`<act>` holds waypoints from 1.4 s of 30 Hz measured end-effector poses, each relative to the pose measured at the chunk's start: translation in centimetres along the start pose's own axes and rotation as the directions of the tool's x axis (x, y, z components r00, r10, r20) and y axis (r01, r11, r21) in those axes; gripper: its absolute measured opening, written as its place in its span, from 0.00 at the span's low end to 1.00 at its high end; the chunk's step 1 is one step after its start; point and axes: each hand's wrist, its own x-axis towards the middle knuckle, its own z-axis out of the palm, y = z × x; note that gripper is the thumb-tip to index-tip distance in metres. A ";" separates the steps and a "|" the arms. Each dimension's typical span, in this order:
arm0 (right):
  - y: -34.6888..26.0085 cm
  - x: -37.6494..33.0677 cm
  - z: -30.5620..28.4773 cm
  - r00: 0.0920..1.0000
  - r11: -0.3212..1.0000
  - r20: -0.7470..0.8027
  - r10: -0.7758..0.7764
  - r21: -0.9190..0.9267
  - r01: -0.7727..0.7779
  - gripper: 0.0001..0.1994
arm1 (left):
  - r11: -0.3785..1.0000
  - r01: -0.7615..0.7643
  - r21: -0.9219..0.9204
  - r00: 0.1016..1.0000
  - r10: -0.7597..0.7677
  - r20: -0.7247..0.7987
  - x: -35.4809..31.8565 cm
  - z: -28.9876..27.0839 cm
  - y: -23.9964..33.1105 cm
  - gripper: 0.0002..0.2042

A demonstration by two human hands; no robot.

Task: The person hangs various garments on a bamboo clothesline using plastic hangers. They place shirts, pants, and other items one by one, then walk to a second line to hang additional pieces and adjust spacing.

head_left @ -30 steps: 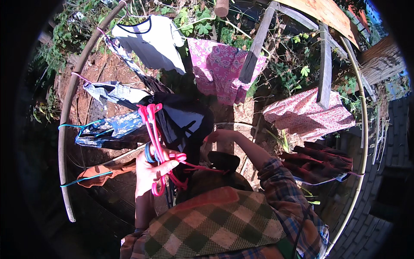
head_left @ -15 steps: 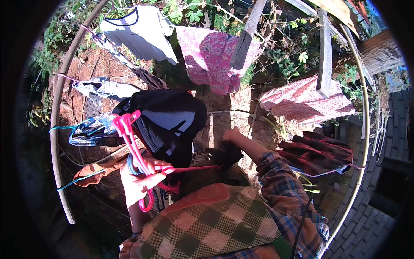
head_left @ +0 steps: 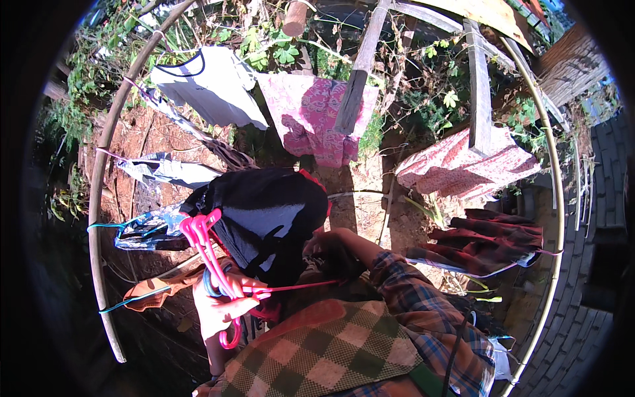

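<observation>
Lifted a little higher than before, the black garment [head_left: 264, 221] hangs from the right hand [head_left: 325, 246], not yet on the line, while the left hand [head_left: 221, 308] grips pink hangers [head_left: 211, 255].

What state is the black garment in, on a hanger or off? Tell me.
Cannot tell: the black garment drapes above the pink hangers in the left hand.

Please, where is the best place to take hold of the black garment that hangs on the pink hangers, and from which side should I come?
Grip the black garment probably at its lower right edge, coming from the right, where the right hand already reaches. The left hand holds the pink hangers on the left side, so that side is crowded; the cloth hangs loose and free on the right.
</observation>
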 end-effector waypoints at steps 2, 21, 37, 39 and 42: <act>0.4 -0.3 0.5 0.985 0.999 0.172 0.031 0.023 -0.035 0.17 | 1.000 -0.003 0.002 1.000 0.003 -0.007 -0.1 -0.1 0.0 0.12; -26.9 -21.3 -12.9 0.749 0.960 -0.602 -0.277 -0.215 0.181 0.07 | 0.998 -0.032 -0.063 0.999 0.031 -0.024 2.7 2.2 -0.6 0.12; -39.1 -16.5 -11.8 0.808 0.972 -0.543 -0.229 -0.176 0.157 0.08 | 0.994 -0.109 0.009 0.994 0.110 -0.026 3.7 4.4 -1.2 0.08; -39.3 -16.3 -11.9 0.805 0.959 -0.532 -0.265 -0.230 0.163 0.07 | 0.984 -0.175 0.038 0.984 0.176 -0.030 4.0 4.8 -1.4 0.07; -39.4 -16.0 -11.9 0.790 0.919 -0.497 -0.359 -0.336 0.207 0.07 | 0.990 -0.054 0.128 0.998 0.051 0.029 4.0 5.0 -1.4 0.07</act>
